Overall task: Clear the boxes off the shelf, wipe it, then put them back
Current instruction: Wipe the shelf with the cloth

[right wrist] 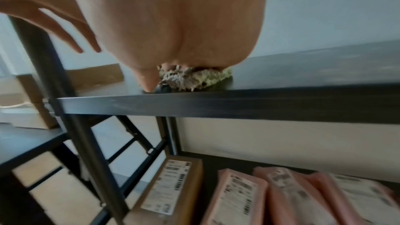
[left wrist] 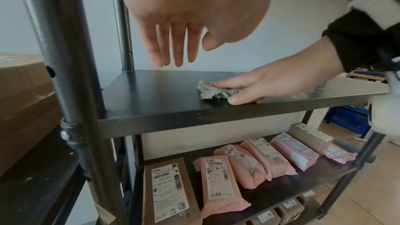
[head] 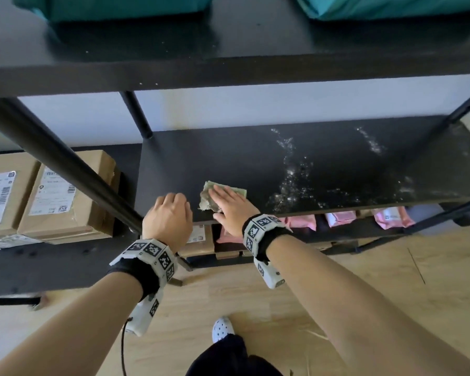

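Dust point(head: 293, 183) streaks the right half of the black shelf point(head: 201, 158), in pale speckled trails running from the back toward the front edge. We press our right hand point(head: 229, 208) flat on a crumpled greenish rag point(head: 209, 198) near the shelf's front left, fingers straight and together on top of it, thumb touching the board at the edge. Our left hand point(head: 168, 218) hangs just left of the rag, over the front edge beside the dark upright post point(head: 65, 169); it holds nothing, and in the left wrist view its fingers point(left wrist: 177, 47) point down, loose and nearly straight, clear of the surface. The shelf carries no boxes. Brown cardboard boxes point(head: 65, 196) with white labels sit well to the left on the neighbouring unit, beyond the post. On the tier below we see pink parcels point(left wrist: 257, 163) laid in a row, with a brown labelled box point(left wrist: 166, 189) at their left end.
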`<state>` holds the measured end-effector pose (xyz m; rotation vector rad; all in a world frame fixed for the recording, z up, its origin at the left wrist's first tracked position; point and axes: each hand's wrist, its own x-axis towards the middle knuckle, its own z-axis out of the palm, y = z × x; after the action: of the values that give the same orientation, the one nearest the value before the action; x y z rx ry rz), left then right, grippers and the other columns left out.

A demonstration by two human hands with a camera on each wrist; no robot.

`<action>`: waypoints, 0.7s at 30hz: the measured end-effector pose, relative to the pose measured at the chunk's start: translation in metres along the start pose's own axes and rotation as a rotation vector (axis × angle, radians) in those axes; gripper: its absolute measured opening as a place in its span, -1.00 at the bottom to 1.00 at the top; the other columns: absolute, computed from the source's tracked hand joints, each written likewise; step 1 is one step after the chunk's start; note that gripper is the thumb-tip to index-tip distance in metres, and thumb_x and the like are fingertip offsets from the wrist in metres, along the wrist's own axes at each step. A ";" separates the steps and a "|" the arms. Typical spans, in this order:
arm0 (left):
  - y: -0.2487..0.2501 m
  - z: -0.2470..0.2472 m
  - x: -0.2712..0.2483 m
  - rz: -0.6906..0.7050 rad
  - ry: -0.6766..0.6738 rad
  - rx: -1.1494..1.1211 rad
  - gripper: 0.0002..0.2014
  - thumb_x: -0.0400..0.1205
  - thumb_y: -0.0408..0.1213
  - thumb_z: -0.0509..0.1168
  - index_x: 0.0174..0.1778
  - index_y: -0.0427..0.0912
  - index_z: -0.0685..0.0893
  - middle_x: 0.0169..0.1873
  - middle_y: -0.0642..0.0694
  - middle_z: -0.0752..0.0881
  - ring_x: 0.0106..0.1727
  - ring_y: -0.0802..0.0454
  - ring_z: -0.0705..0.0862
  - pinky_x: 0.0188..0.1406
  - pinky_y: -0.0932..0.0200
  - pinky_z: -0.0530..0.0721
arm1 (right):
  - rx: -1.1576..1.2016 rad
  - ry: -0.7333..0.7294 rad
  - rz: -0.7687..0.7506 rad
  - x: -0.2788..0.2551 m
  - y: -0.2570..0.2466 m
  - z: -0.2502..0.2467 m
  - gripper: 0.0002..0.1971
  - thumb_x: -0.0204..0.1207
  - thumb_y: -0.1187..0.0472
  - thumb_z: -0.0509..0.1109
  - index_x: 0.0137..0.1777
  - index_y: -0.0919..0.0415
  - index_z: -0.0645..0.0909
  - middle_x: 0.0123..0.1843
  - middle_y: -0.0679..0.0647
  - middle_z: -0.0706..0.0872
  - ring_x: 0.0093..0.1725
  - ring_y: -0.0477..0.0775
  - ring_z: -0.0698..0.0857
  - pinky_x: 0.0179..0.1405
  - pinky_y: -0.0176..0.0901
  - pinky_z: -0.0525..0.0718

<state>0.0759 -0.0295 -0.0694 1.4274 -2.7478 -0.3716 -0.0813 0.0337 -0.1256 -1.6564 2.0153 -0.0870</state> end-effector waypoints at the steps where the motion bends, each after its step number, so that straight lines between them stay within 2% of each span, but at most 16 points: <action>1: 0.003 0.000 -0.001 0.007 -0.006 -0.002 -0.72 0.71 -0.15 0.00 0.04 -0.17 0.59 0.02 -0.10 0.67 0.11 -0.10 0.60 -0.07 0.00 0.64 | 0.003 0.016 0.049 -0.006 0.014 -0.003 -0.36 0.71 0.03 0.02 0.69 0.07 -0.19 0.72 -0.03 -0.18 0.70 0.01 -0.14 0.68 -0.03 -0.14; 4: 0.009 0.001 -0.004 0.027 -0.012 -0.014 -0.74 0.71 -0.16 0.02 0.06 -0.16 0.58 0.04 -0.09 0.65 0.12 -0.08 0.59 -0.06 0.01 0.64 | -0.007 0.040 0.136 -0.033 0.038 -0.003 -0.35 0.72 0.01 0.00 0.68 0.10 -0.23 0.72 -0.01 -0.22 0.70 0.04 -0.17 0.65 -0.03 -0.17; 6: 0.011 0.001 -0.006 0.024 -0.015 -0.014 -0.74 0.71 -0.16 0.03 0.08 -0.18 0.58 0.04 -0.10 0.66 0.13 -0.09 0.60 -0.05 0.00 0.65 | -0.007 0.029 0.134 -0.049 0.032 0.004 -0.36 0.72 -0.02 -0.04 0.68 0.10 -0.25 0.72 0.01 -0.24 0.70 0.07 -0.20 0.65 -0.01 -0.19; 9: 0.013 0.004 -0.011 0.003 -0.032 -0.009 -0.74 0.70 -0.18 0.05 0.07 -0.20 0.60 0.04 -0.12 0.67 0.13 -0.12 0.60 -0.03 -0.02 0.65 | -0.021 0.019 0.019 -0.054 -0.003 0.018 -0.37 0.71 -0.07 -0.11 0.68 0.10 -0.23 0.72 0.04 -0.22 0.69 0.10 -0.21 0.67 0.04 -0.20; 11: 0.017 0.006 -0.015 -0.006 -0.037 0.005 -0.75 0.69 -0.19 0.06 0.06 -0.21 0.60 0.03 -0.14 0.68 0.14 -0.13 0.60 -0.03 -0.04 0.64 | -0.027 -0.010 -0.069 -0.045 -0.025 0.026 -0.38 0.71 -0.08 -0.11 0.68 0.10 -0.22 0.72 0.03 -0.20 0.69 0.08 -0.22 0.66 0.02 -0.24; 13: 0.024 0.008 -0.017 -0.011 -0.038 0.019 -0.76 0.69 -0.20 0.06 0.03 -0.22 0.59 0.02 -0.14 0.67 0.13 -0.13 0.60 -0.04 -0.03 0.61 | -0.001 -0.016 -0.096 -0.035 -0.029 0.027 -0.39 0.72 -0.06 -0.09 0.68 0.09 -0.20 0.72 -0.01 -0.19 0.70 0.04 -0.20 0.67 -0.01 -0.23; 16: 0.034 0.008 -0.018 -0.031 -0.034 0.024 -0.76 0.70 -0.19 0.04 0.03 -0.19 0.59 -0.01 -0.11 0.67 0.09 -0.11 0.60 -0.08 -0.01 0.62 | 0.025 0.051 -0.018 -0.034 0.004 0.014 -0.41 0.73 -0.03 -0.09 0.69 0.09 -0.15 0.73 -0.02 -0.14 0.70 0.00 -0.13 0.67 -0.05 -0.17; 21: 0.059 0.009 -0.020 -0.063 -0.049 -0.004 -0.74 0.70 -0.19 0.02 0.04 -0.19 0.59 0.00 -0.11 0.67 0.11 -0.12 0.59 -0.11 -0.01 0.61 | 0.035 0.074 0.190 -0.075 0.084 -0.011 -0.40 0.73 -0.02 -0.10 0.68 0.10 -0.21 0.72 -0.01 -0.20 0.70 0.00 -0.16 0.67 -0.06 -0.17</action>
<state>0.0389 0.0207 -0.0631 1.5271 -2.7433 -0.4197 -0.1530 0.1210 -0.1214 -1.4524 2.2029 -0.1165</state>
